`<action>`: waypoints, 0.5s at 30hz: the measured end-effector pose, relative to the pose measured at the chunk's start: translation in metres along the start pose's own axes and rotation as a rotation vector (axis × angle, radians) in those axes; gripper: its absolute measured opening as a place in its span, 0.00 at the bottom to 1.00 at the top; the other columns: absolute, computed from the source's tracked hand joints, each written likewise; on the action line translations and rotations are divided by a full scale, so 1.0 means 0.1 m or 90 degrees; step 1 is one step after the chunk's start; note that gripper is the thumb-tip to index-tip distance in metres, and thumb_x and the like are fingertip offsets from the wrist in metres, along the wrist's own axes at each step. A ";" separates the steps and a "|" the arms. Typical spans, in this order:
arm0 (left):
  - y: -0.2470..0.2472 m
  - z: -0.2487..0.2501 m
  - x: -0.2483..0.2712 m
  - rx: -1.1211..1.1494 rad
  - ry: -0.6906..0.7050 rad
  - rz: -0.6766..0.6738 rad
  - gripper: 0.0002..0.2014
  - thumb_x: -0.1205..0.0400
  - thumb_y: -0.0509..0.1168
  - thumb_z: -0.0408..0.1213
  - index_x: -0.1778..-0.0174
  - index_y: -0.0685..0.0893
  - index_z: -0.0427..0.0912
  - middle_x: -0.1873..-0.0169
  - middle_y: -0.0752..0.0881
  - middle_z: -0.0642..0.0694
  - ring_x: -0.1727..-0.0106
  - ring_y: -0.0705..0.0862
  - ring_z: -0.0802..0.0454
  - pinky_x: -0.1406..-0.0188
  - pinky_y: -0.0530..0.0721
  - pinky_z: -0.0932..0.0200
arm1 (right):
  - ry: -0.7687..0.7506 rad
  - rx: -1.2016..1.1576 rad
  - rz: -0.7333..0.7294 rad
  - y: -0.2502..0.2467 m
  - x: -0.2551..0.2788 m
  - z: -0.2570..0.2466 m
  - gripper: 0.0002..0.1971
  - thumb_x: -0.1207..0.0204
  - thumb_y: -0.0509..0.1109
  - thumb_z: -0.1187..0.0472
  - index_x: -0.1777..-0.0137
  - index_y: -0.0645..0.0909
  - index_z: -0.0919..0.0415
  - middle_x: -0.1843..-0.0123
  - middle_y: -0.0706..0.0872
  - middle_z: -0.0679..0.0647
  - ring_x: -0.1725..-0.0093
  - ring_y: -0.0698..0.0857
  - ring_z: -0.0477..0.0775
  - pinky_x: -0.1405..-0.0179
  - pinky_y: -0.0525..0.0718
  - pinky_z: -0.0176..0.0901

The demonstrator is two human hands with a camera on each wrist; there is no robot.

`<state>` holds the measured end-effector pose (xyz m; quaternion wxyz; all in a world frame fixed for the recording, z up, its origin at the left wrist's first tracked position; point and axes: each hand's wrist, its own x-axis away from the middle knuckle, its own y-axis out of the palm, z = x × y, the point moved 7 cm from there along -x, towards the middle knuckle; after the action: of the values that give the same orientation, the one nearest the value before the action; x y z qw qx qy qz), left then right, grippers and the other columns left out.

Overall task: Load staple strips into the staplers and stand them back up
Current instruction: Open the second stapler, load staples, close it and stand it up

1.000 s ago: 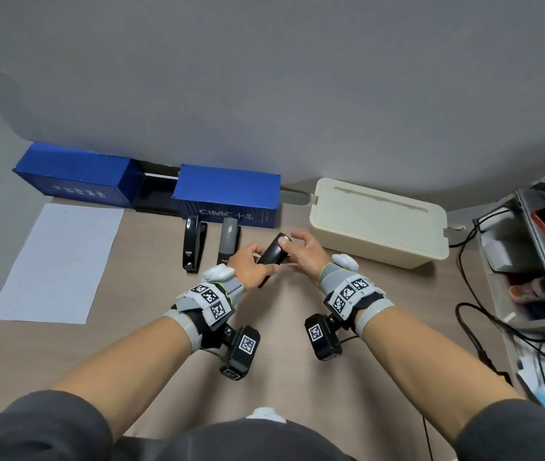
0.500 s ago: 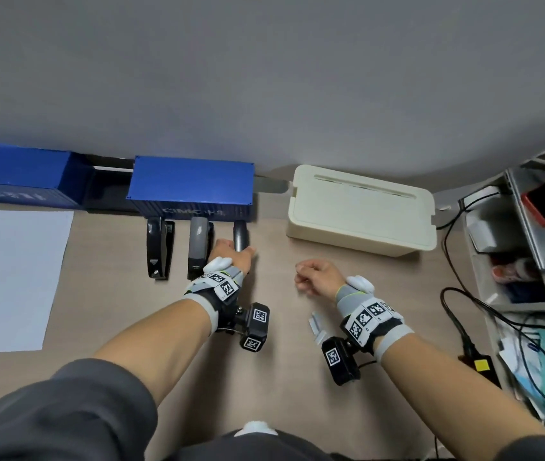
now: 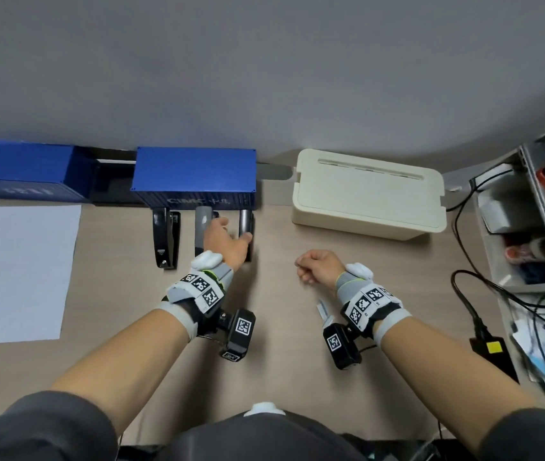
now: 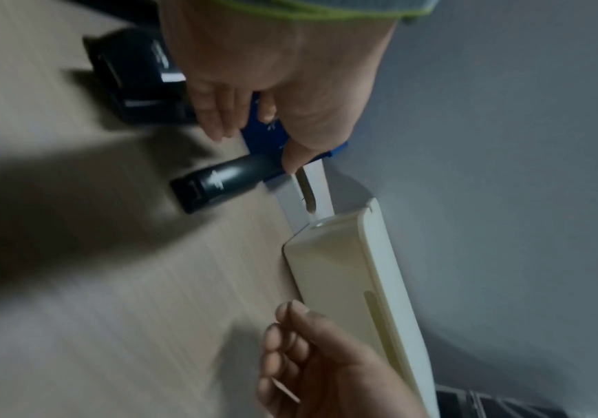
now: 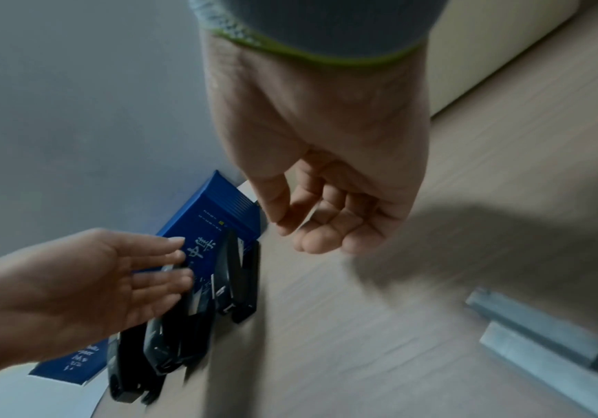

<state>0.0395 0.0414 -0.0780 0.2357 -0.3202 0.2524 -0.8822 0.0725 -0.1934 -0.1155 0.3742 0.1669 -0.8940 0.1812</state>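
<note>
Three dark staplers stand in a row against the blue box (image 3: pixel 194 176): the left one (image 3: pixel 164 241), the middle one (image 3: pixel 203 227) and the right one (image 3: pixel 245 227). My left hand (image 3: pixel 228 232) hovers between the middle and right staplers with its fingers straight, the thumb at the right stapler (image 4: pixel 225 181). It grips nothing. My right hand (image 3: pixel 317 266) rests on the table to the right, loosely curled and empty (image 5: pixel 318 226). Silver staple strips (image 3: pixel 324 309) lie on the table beside my right wrist, also in the right wrist view as staple strips (image 5: pixel 540 339).
A cream lidded box (image 3: pixel 367 194) sits at the back right. A white sheet of paper (image 3: pixel 21 271) lies at the left, with a second blue box (image 3: pixel 21 171) behind it. Shelves (image 3: pixel 530 221) and black cables (image 3: pixel 474 304) crowd the right edge.
Both hands held the third stapler a second ago. The left hand then stood it by the blue box and has now let go; the right hand drew back to the table.
</note>
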 end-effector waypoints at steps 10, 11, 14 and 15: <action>-0.40 -0.37 0.04 -0.064 -0.053 0.063 0.25 0.23 0.69 0.30 0.28 0.75 0.40 0.39 0.86 0.34 0.43 0.85 0.35 0.48 0.81 0.50 | -0.056 0.030 0.015 0.13 0.32 -0.14 0.12 0.22 0.65 0.69 0.67 0.80 0.60 0.73 0.79 0.57 0.88 0.72 0.39 0.86 0.70 0.27; -0.44 -0.39 0.06 -0.055 -0.059 0.059 0.24 0.23 0.67 0.29 0.29 0.77 0.39 0.41 0.87 0.34 0.45 0.86 0.35 0.51 0.79 0.53 | -0.062 0.030 0.020 0.12 0.35 -0.16 0.12 0.22 0.65 0.69 0.67 0.80 0.60 0.73 0.79 0.57 0.88 0.73 0.39 0.87 0.70 0.27; -0.60 -0.48 0.14 -0.055 -0.084 0.031 0.24 0.22 0.66 0.31 0.28 0.79 0.41 0.41 0.88 0.35 0.44 0.86 0.34 0.49 0.82 0.52 | -0.079 0.029 0.022 0.14 0.43 -0.22 0.12 0.21 0.66 0.69 0.67 0.79 0.61 0.72 0.79 0.58 0.88 0.73 0.39 0.87 0.70 0.27; -0.64 -0.53 0.18 -0.053 -0.093 0.021 0.24 0.23 0.68 0.34 0.29 0.80 0.42 0.43 0.88 0.36 0.47 0.86 0.34 0.49 0.83 0.50 | -0.082 0.032 0.019 0.15 0.44 -0.23 0.12 0.21 0.66 0.69 0.67 0.79 0.61 0.72 0.79 0.59 0.88 0.73 0.39 0.87 0.70 0.28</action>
<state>-0.0251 0.0958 -0.0670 0.2545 -0.3890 0.2761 -0.8412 0.0504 -0.1766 -0.0709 0.3087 0.1742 -0.9138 0.1985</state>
